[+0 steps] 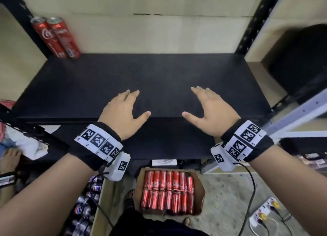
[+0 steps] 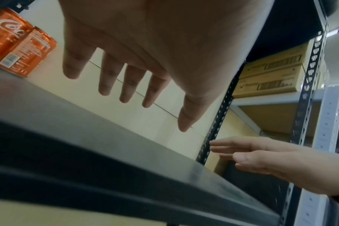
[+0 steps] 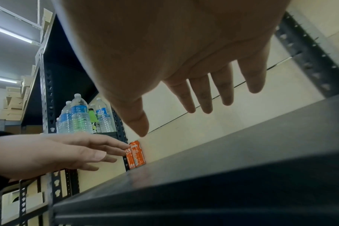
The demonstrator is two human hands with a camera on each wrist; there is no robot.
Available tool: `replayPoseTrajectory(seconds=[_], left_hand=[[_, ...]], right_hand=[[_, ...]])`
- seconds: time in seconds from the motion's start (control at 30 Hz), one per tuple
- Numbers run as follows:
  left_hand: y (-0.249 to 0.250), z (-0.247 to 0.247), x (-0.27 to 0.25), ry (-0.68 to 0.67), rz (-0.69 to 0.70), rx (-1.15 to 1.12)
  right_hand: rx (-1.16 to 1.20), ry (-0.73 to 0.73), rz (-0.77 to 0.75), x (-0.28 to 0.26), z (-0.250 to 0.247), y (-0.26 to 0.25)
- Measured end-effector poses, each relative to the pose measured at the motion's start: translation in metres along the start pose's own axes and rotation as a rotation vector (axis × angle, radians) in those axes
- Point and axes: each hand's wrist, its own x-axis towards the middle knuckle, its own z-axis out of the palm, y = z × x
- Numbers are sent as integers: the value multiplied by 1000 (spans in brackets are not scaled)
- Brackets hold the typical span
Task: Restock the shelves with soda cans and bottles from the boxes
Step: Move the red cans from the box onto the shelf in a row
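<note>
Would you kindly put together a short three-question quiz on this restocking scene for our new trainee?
1. True or false: the left hand and the right hand each grip a can.
2. How many red cans stand on the black shelf?
A) none B) two C) six
3. Fill in: the cardboard box of red cans lies on the floor, ______ the shelf.

Key
1. False: both hands are open, fingers spread over the shelf, holding nothing.
2. B: two, side by side in the back left corner.
3. Below: the box is at the person's feet, its cans lying on their sides in rows.
</note>
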Motion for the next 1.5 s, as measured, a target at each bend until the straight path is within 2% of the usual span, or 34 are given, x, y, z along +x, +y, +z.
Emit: replayPoseTrajectory(seconds=[0.23,0.43,0.67,0.87,1.03,1.17,1.27,1.4,1.5], left_hand=[[37,60,-58,-74,-36,28],[30,100,-104,-153,-34,-50],[-42,138,-131,-388,-120,19],[-119,171,-153,-571,-131,26],[-169,210,-166,-689,-187,32],[-190,256,-176,-764,-274,24],[-202,305,-187,-884,-375,40],[-223,371,-205,-1011,-473,96],[-239,425,-213,-1035,-491,80]], right_hand=[[-31,-65,-41,-66,32,54],[69,-137,-6,-115,76,70],[184,-357,199,-153,149,54],[303,-440,361,-172,208,3],[429,-553,569,-187,276,-17],[410,-661,652,-200,328,-6],[342,-791,713,-213,373,16],[327,-873,758,-225,438,48],[333,-905,800,-223,484,73]])
